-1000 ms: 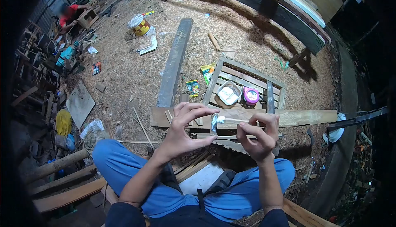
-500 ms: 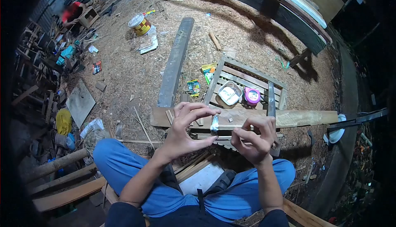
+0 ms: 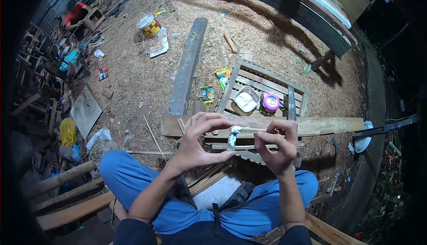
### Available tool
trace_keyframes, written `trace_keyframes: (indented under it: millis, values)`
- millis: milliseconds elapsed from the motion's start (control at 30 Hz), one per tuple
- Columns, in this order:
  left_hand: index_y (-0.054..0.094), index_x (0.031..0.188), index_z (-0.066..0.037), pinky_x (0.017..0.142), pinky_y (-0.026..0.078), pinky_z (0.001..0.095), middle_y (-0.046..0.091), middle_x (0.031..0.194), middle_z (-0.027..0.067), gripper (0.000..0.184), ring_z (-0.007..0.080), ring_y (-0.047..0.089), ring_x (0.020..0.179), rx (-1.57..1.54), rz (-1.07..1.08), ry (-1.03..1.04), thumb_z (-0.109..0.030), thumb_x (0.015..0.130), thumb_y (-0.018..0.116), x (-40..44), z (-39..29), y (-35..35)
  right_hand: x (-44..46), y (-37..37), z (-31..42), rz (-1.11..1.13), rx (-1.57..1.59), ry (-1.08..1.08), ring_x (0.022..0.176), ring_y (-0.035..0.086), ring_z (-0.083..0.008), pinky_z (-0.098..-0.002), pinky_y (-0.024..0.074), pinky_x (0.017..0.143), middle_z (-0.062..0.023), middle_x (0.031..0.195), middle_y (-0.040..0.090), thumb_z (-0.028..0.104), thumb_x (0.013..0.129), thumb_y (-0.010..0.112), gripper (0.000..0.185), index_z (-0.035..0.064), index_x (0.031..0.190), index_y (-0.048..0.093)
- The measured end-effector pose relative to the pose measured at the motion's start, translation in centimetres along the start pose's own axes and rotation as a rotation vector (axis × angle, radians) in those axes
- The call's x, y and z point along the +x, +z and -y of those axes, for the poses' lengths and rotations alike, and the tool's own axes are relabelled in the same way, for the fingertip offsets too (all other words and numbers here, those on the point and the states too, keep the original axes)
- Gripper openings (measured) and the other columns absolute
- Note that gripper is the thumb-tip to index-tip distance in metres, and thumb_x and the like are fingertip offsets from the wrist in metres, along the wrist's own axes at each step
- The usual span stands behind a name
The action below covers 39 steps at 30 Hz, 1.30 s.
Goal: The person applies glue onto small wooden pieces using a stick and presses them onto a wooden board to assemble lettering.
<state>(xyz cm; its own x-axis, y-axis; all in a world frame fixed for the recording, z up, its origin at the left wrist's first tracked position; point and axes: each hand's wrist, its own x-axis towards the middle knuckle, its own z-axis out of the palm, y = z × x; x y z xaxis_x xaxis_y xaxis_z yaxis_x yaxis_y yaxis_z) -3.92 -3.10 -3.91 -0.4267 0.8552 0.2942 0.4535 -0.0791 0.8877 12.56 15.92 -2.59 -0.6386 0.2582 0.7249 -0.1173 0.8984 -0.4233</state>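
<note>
Two hands (image 3: 195, 141) (image 3: 279, 149) hold one piece (image 3: 232, 140), one apparent stick (image 3: 251, 130).

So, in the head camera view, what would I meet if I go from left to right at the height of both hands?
Yellow bag-like thing → crumpled white sheet → left hand → right hand → curved dark piece → white round thing. Held pieces overlap fingers, so left out.

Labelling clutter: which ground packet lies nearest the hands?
The darker green packet, left of the slatted frame; the yellow-topped packet and red packet lie farther away.
</note>
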Motion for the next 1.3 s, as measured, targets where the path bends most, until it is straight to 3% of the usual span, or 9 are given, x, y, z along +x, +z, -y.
trace_keyframes:
  millis: [33, 233, 300, 467, 533, 733, 933, 1133, 1300]
  values:
    - [0.068, 0.13, -0.003, 0.113, 0.05, 0.0378, 0.061, 0.134, 0.0126, 0.066, 0.0234, 0.053, 0.132, 0.0, 0.001, 0.001, -0.013, 0.07, 0.093, 0.0, 0.0, 0.0, 0.1, -0.1, -0.1, 0.005, -0.004, -0.026, 0.081, 0.058, -0.0213, -0.0342, 0.0465, 0.071, -0.0053, 0.093, 0.061, -0.004, 0.067, 0.085, 0.029, 0.0119, 0.089, 0.074]
    - [0.067, 0.131, -0.002, 0.114, 0.05, 0.0389, 0.059, 0.134, 0.0124, 0.068, 0.0242, 0.053, 0.133, -0.061, 0.002, -0.02, -0.012, 0.07, 0.094, -0.1, 0.6, 0.3, 0.5, -0.9, 0.7, 0.095, 0.068, -0.044, 0.083, 0.059, -0.0218, -0.0349, 0.0469, 0.073, -0.0055, 0.093, 0.062, -0.003, 0.066, 0.086, 0.03, 0.0115, 0.09, 0.074]
    - [0.073, 0.125, -0.011, 0.109, 0.039, 0.0406, 0.067, 0.128, 0.0074, 0.063, 0.0257, 0.058, 0.123, -0.151, -0.107, -0.048, -0.027, 0.067, 0.094, -0.2, 0.7, 0.9, 0.4, -0.8, 0.6, 0.089, 0.066, -0.032, 0.083, 0.059, -0.0217, -0.035, 0.0466, 0.073, -0.0054, 0.093, 0.062, -0.003, 0.066, 0.086, 0.03, 0.0115, 0.089, 0.075]
    - [0.073, 0.125, -0.01, 0.11, 0.039, 0.0411, 0.067, 0.128, 0.0083, 0.063, 0.026, 0.058, 0.123, -0.163, -0.087, -0.043, -0.027, 0.067, 0.094, -0.3, 0.7, 0.8, 0.0, 0.0, 0.1, 0.012, 0.032, 0.019, 0.083, 0.059, -0.021, -0.0345, 0.0449, 0.074, -0.005, 0.093, 0.062, -0.002, 0.065, 0.086, 0.029, 0.0118, 0.088, 0.075]
    - [0.073, 0.125, -0.01, 0.11, 0.038, 0.0414, 0.067, 0.128, 0.0085, 0.064, 0.0261, 0.058, 0.123, -0.163, -0.084, -0.048, -0.027, 0.067, 0.094, -0.3, 0.7, 0.8, -0.1, 0.2, 0.0, -0.03, 0.048, 0.031, 0.08, 0.058, -0.0203, -0.0346, 0.0426, 0.071, 0.0003, 0.091, 0.064, 0.004, 0.064, 0.087, 0.03, 0.0166, 0.087, 0.075]
    - [0.073, 0.125, -0.011, 0.111, 0.035, 0.0416, 0.067, 0.128, 0.0087, 0.064, 0.0263, 0.058, 0.123, -0.189, -0.104, -0.072, -0.028, 0.067, 0.094, -0.4, 0.9, 0.9, 0.5, -1.1, 0.6, 0.133, 0.087, -0.009, 0.081, 0.058, -0.0212, -0.0345, 0.0444, 0.07, -0.0009, 0.091, 0.064, 0.002, 0.064, 0.087, 0.03, 0.0159, 0.088, 0.075]
    - [0.073, 0.125, -0.012, 0.113, 0.034, 0.0423, 0.067, 0.127, 0.0079, 0.063, 0.0243, 0.058, 0.125, -0.112, -0.072, -0.018, -0.028, 0.068, 0.094, -0.3, 0.7, 0.8, -0.1, -0.1, 0.0, -0.017, 0.044, 0.083, 0.081, 0.058, -0.0205, -0.0336, 0.044, 0.069, -0.0003, 0.091, 0.064, 0.004, 0.064, 0.087, 0.028, 0.0169, 0.086, 0.075]
    - [0.073, 0.126, -0.012, 0.114, 0.032, 0.0429, 0.068, 0.126, 0.0069, 0.065, 0.0233, 0.059, 0.126, -0.044, -0.084, -0.003, -0.028, 0.068, 0.094, -0.3, 0.7, 0.6, 0.6, -1.5, 0.5, 0.167, 0.091, -0.033, 0.081, 0.059, -0.021, -0.0346, 0.0436, 0.073, -0.0028, 0.091, 0.064, 0.0, 0.063, 0.086, 0.031, 0.0136, 0.088, 0.073]
    - [0.072, 0.127, -0.011, 0.115, 0.031, 0.0424, 0.07, 0.126, 0.0065, 0.062, 0.0212, 0.06, 0.125, -0.04, -0.087, -0.005, -0.026, 0.07, 0.093, -0.3, 0.8, 0.9, 0.4, -1.0, 0.3, 0.115, 0.035, -0.023, 0.08, 0.057, -0.0208, -0.0342, 0.042, 0.071, -0.0022, 0.092, 0.064, 0.001, 0.062, 0.087, 0.031, 0.0142, 0.086, 0.074]
